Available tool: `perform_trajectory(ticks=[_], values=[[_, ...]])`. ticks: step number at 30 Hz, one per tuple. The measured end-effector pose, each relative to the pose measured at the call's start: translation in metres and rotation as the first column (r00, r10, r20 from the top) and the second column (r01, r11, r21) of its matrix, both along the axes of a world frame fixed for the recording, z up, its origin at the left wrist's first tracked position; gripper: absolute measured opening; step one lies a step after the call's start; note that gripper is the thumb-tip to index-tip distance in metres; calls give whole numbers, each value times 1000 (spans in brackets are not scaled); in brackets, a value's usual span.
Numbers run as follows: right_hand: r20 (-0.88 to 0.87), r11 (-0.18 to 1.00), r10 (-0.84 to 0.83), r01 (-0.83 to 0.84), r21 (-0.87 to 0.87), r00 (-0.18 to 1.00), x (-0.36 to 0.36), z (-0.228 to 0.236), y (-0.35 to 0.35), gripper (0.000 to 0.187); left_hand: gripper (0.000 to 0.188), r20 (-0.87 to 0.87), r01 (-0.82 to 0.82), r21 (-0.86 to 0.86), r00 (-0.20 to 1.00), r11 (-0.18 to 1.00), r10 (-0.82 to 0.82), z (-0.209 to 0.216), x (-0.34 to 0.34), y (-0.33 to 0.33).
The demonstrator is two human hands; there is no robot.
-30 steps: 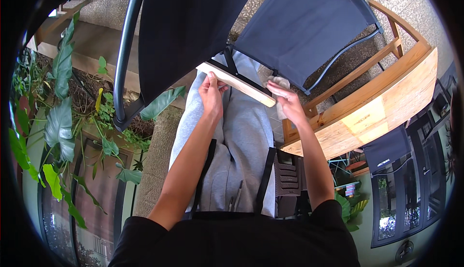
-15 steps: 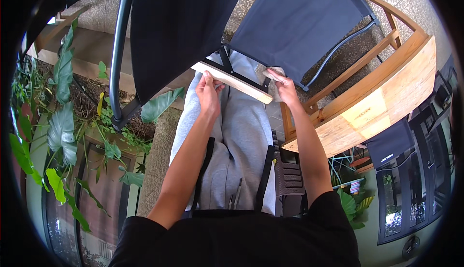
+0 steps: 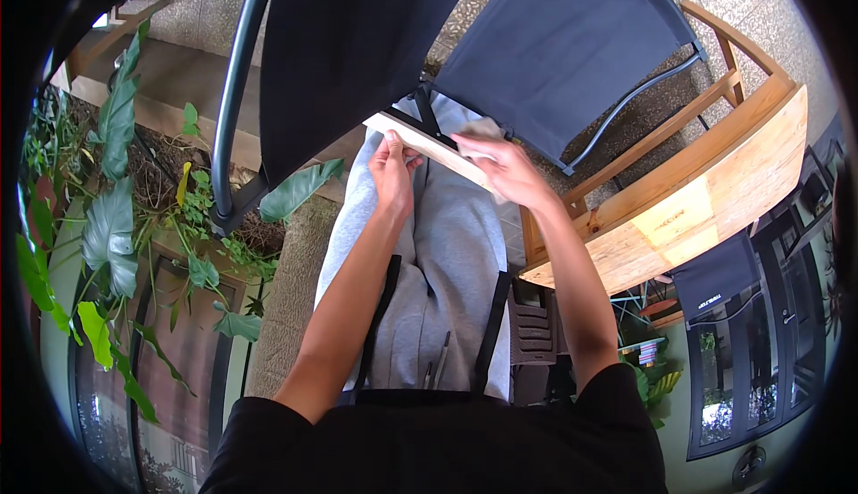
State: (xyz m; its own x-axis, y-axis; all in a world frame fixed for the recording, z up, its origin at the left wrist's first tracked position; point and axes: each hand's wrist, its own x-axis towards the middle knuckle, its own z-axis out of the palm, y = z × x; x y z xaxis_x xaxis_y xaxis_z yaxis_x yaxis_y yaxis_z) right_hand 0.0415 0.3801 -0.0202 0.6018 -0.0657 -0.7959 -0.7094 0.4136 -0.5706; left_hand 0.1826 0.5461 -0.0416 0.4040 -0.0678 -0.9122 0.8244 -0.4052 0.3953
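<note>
A black fabric folding chair with a dark metal frame lies tilted across my lap, its second fabric panel reaching away to the right. Its pale wooden armrest slants over my thighs. My left hand pinches the armrest near its left end, thumb on top. Toward the other end, my right hand presses a light beige cloth at the armrest; the hand is slightly blurred and hides that end.
A wooden table stands close on my right, with another black chair beyond it. Leafy plants grow along the left side. A grey plastic crate-like thing sits beside my right leg.
My right hand has moved left with the cloth, from beyond the armrest's right end onto the armrest. My left hand keeps its hold. The view has shifted slightly.
</note>
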Motion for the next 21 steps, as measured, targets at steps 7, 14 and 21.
perform_trajectory(ticks=[7, 14, 21], values=[[-139, 999, 20, -25, -32, 990, 95, -15, 10, 45, 37, 6, -33, -29, 999, 999, 33, 2, -1, -5], [109, 984, 33, -13, -178, 994, 87, -22, 9, 42, 36, 9, -17, -5, 1000, 1000, 17, 2, -1, -7], [122, 963, 75, -40, -268, 990, 68, -20, 14, 42, 37, 18, -24, 33, 1000, 999, 23, 7, 0, -17]])
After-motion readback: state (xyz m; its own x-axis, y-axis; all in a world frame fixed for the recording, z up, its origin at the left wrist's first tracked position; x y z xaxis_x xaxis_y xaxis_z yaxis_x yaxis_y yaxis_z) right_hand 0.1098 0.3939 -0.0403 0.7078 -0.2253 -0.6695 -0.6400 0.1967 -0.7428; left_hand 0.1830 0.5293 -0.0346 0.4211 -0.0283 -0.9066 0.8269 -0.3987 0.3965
